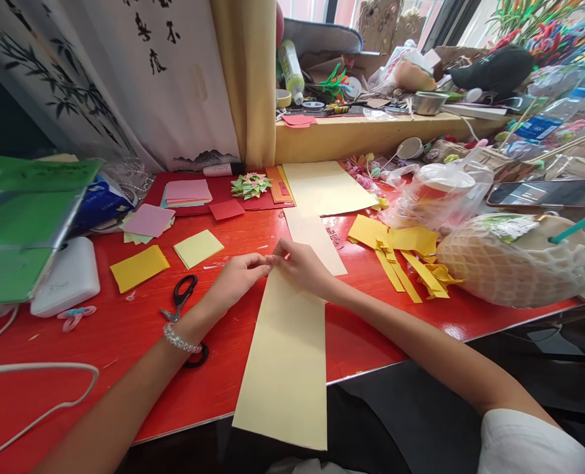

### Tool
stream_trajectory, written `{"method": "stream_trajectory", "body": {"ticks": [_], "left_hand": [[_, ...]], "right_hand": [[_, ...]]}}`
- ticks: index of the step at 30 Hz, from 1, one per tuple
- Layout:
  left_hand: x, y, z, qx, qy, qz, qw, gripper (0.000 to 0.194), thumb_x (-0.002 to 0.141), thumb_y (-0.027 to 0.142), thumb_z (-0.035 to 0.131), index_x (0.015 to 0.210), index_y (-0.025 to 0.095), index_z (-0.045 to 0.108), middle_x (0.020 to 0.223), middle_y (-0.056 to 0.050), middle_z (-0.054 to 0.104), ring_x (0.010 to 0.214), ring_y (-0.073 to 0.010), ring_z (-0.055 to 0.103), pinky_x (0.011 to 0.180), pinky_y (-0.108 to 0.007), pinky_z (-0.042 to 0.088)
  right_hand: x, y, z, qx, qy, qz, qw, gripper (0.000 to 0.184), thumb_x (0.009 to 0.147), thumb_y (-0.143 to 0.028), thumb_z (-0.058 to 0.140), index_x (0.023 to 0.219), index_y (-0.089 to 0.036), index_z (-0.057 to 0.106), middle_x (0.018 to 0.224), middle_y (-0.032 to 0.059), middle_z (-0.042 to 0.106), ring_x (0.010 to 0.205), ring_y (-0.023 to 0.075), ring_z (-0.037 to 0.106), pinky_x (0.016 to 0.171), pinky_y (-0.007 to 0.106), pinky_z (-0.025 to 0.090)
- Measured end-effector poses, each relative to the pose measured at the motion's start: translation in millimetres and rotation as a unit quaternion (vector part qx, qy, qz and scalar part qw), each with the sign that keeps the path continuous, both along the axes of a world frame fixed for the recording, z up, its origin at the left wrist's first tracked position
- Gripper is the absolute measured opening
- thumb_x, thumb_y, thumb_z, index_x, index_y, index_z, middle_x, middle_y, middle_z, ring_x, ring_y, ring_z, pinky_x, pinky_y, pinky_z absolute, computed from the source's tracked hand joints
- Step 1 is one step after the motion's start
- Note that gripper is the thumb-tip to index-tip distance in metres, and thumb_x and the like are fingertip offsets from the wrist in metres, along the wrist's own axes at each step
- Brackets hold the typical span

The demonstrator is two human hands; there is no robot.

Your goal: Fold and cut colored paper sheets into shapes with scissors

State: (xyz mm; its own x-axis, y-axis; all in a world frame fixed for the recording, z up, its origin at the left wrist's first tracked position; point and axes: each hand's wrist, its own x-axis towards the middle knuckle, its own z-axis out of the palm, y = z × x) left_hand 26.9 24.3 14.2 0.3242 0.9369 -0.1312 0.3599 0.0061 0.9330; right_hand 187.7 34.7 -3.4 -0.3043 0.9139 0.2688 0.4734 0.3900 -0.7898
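Note:
A long strip of pale yellow paper (pixel 287 355) lies over the red table's front edge, its near end hanging past it. At its far left corner my left hand (pixel 240 276) pinches the paper with thumb and forefinger. My right hand (pixel 302 266) meets it there, fingers closed on the same corner and palm over the strip's far end. Black-handled scissors (pixel 181 293) lie partly under my left wrist. Beyond my hands is a narrow cream paper strip (pixel 316 240), below a larger cream sheet (pixel 329 187).
Yellow paper scraps (pixel 405 247) and a netted coconut (pixel 519 260) with a straw lie right. Left are yellow squares (pixel 139 268), pink squares (pixel 188 191), a white power bank (pixel 70 276) and a green folder (pixel 20 230). A folded paper ring (pixel 251 185) sits behind. Clutter fills the windowsill (pixel 361 135).

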Motion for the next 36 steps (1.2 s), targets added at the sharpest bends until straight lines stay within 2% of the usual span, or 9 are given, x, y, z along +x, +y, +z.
{"method": "stream_trajectory", "body": {"ticks": [4, 18, 21, 23, 25, 27, 31, 34, 36], "left_hand": [[3, -2, 4.7, 0.012, 0.02, 0.003, 1.0, 0.014, 0.074, 0.029, 0.054, 0.067, 0.017, 0.058, 0.069, 0.002, 0.058, 0.066, -0.0121, 0.048, 0.064, -0.024, 0.035], [1, -2, 3.8, 0.014, 0.038, -0.073, 0.997, 0.017, 0.071, 0.033, 0.055, 0.066, 0.017, 0.057, 0.069, 0.002, 0.057, 0.069, -0.0141, 0.051, 0.066, -0.025, 0.037], [1, -6, 8.6, 0.003, 0.06, -0.135, 0.989, 0.016, 0.072, 0.032, 0.054, 0.066, 0.018, 0.055, 0.067, 0.002, 0.055, 0.067, -0.0138, 0.049, 0.063, -0.025, 0.036], [-1, -10, 14.5, -0.018, 0.088, -0.226, 0.97, 0.014, 0.072, 0.031, 0.054, 0.066, 0.018, 0.058, 0.068, 0.002, 0.057, 0.067, -0.0139, 0.05, 0.06, -0.024, 0.036], [-4, -13, 21.3, -0.057, 0.111, -0.331, 0.935, 0.014, 0.072, 0.032, 0.056, 0.068, 0.019, 0.062, 0.069, 0.0, 0.059, 0.065, -0.014, 0.051, 0.059, -0.024, 0.037], [-9, -12, 26.3, -0.093, 0.113, -0.371, 0.917, 0.018, 0.072, 0.035, 0.058, 0.071, 0.019, 0.065, 0.068, 0.0, 0.059, 0.062, -0.0134, 0.049, 0.057, -0.024, 0.038], [-16, 0, 23.6, -0.056, 0.096, -0.196, 0.974, 0.025, 0.072, 0.042, 0.058, 0.076, 0.019, 0.066, 0.069, 0.0, 0.056, 0.059, -0.0116, 0.044, 0.053, -0.023, 0.036], [-16, 7, 13.8, -0.023, 0.111, -0.063, 0.991, 0.031, 0.072, 0.046, 0.056, 0.082, 0.019, 0.065, 0.07, 0.0, 0.056, 0.057, -0.0105, 0.04, 0.052, -0.023, 0.032], [-12, 8, 8.4, -0.021, 0.114, -0.04, 0.992, 0.034, 0.073, 0.048, 0.055, 0.087, 0.019, 0.065, 0.068, 0.001, 0.054, 0.055, -0.0103, 0.039, 0.051, -0.024, 0.029]], "right_hand": [[6, 6, 3.5, 0.015, -0.019, -0.044, 0.999, 0.021, 0.086, -0.035, 0.045, 0.071, -0.02, 0.044, 0.069, -0.0013, 0.056, 0.062, 0.0122, 0.048, 0.055, 0.024, 0.032], [75, 63, 14.9, 0.093, 0.01, -0.213, 0.973, 0.025, 0.078, -0.038, 0.053, 0.064, -0.018, 0.048, 0.066, -0.0001, 0.053, 0.064, 0.0132, 0.046, 0.059, 0.026, 0.032], [94, 72, 15.4, 0.095, 0.012, -0.237, 0.967, 0.026, 0.076, -0.039, 0.054, 0.064, -0.017, 0.051, 0.067, 0.0009, 0.054, 0.066, 0.0137, 0.047, 0.062, 0.027, 0.034], [104, 76, 13.6, 0.075, 0.017, -0.25, 0.965, 0.027, 0.075, -0.04, 0.056, 0.063, -0.017, 0.052, 0.068, 0.0019, 0.055, 0.066, 0.014, 0.048, 0.062, 0.027, 0.035], [112, 78, 11.8, 0.024, 0.017, -0.25, 0.968, 0.028, 0.072, -0.042, 0.058, 0.063, -0.016, 0.054, 0.067, 0.0027, 0.055, 0.064, 0.0142, 0.048, 0.059, 0.028, 0.035], [113, 75, 12.0, -0.054, 0.009, -0.22, 0.974, 0.03, 0.07, -0.044, 0.061, 0.064, -0.015, 0.057, 0.064, 0.003, 0.055, 0.06, 0.014, 0.049, 0.055, 0.028, 0.035], [90, 59, 17.1, -0.165, 0.007, -0.119, 0.979, 0.033, 0.07, -0.048, 0.062, 0.068, -0.015, 0.059, 0.06, 0.0032, 0.054, 0.052, 0.0128, 0.048, 0.048, 0.026, 0.033], [55, 40, 16.6, -0.17, -0.004, -0.061, 0.984, 0.034, 0.071, -0.05, 0.06, 0.069, -0.016, 0.058, 0.063, 0.0025, 0.055, 0.054, 0.0128, 0.049, 0.048, 0.025, 0.033], [33, 27, 12.4, -0.155, -0.006, -0.019, 0.988, 0.034, 0.071, -0.05, 0.059, 0.068, -0.016, 0.056, 0.063, 0.001, 0.054, 0.056, 0.0124, 0.049, 0.049, 0.024, 0.033]]}}
